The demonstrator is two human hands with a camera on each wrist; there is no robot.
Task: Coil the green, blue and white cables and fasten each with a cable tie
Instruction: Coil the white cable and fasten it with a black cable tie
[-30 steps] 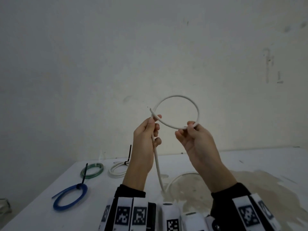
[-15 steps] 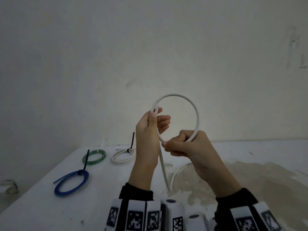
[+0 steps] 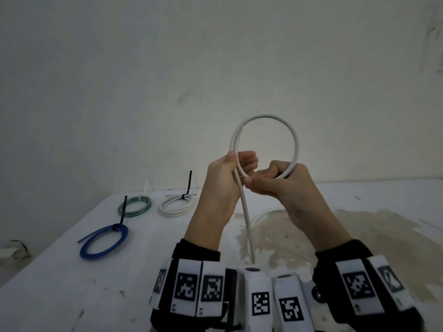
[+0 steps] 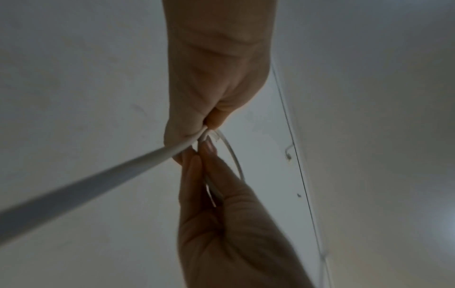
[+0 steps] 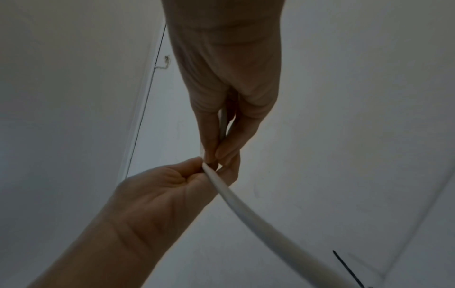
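I hold a white cable (image 3: 296, 144) up in front of the wall, bent into one round loop. My left hand (image 3: 237, 162) grips the loop's left side where the strands cross, thumb on top. Right beside it, my right hand (image 3: 254, 180) pinches the loop's lower arc. The cable's tail (image 3: 248, 233) hangs down to the table. In the left wrist view my left hand (image 4: 205, 134) pinches the cable (image 4: 98, 175). The right wrist view shows my right hand (image 5: 216, 154) closed on the cable (image 5: 246, 204).
On the white table (image 3: 72, 271) at the left lie a blue coil (image 3: 104, 242), a green coil (image 3: 135, 206) and a white coil (image 3: 176, 205), each bound with a black cable tie (image 3: 189, 185). A brown stain (image 3: 311, 224) spreads under my hands. The wall stands close behind.
My right hand has slid along the loop toward my left hand and now touches it. The loop stands taller and its left side shows two strands together.
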